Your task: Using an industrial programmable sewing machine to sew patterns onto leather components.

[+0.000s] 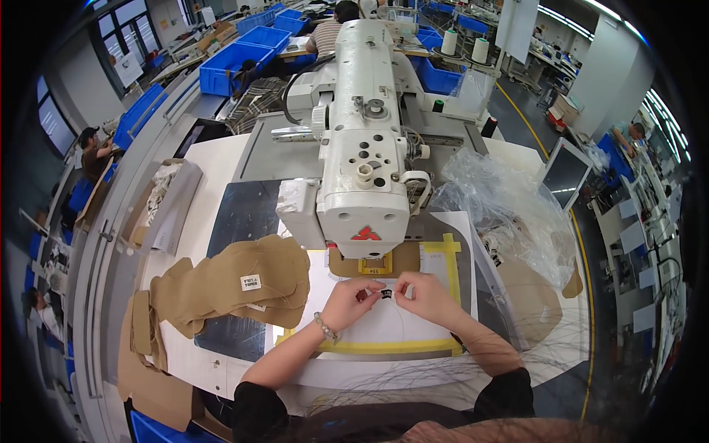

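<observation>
Between my two hands is a small black label (386, 294) with light marks, just in front of the sewing machine's head. My left hand (350, 304), with a beaded bracelet at the wrist, pinches its left end. The fingertips of my right hand (426, 297) are pinched together at its right end. Behind the label, a tan fabric piece (343, 266) lies under the machine's yellow clamp frame (389, 263). White paper edged with yellow tape (362, 325) is beneath my hands. A stack of tan fabric pieces (244, 284), the top one bearing a white label, lies to the left.
The large white sewing machine (365, 148) stands over the table's middle. Crumpled clear plastic (495, 192) and more tan pieces (528, 295) lie right, near a small screen (567, 173). A cardboard box (173, 210) sits at the far left. Other people work farther off.
</observation>
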The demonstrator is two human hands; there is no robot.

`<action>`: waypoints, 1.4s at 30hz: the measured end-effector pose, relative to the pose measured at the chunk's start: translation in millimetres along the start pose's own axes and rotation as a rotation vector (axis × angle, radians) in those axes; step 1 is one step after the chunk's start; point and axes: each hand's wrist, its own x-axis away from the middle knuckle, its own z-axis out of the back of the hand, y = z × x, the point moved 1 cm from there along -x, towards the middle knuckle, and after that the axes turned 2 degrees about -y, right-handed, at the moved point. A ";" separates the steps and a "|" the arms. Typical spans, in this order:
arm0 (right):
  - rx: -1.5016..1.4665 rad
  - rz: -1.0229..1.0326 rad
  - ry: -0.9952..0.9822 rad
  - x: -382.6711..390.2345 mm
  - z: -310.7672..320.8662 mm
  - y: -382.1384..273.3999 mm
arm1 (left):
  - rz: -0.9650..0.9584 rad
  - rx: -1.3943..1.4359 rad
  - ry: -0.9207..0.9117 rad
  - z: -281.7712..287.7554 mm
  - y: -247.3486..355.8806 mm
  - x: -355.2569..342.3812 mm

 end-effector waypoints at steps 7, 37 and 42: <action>-0.257 -0.271 -0.044 -13.4 -12.8 10.9 | 0.168 0.175 0.048 7.0 -11.0 -3.5; 0.063 0.229 0.074 -46.8 -29.5 40.0 | -0.372 -0.473 0.001 37.8 -34.2 -14.8; -0.842 -0.023 0.011 -32.7 -45.1 45.3 | -0.102 0.208 0.122 11.3 -27.4 -5.3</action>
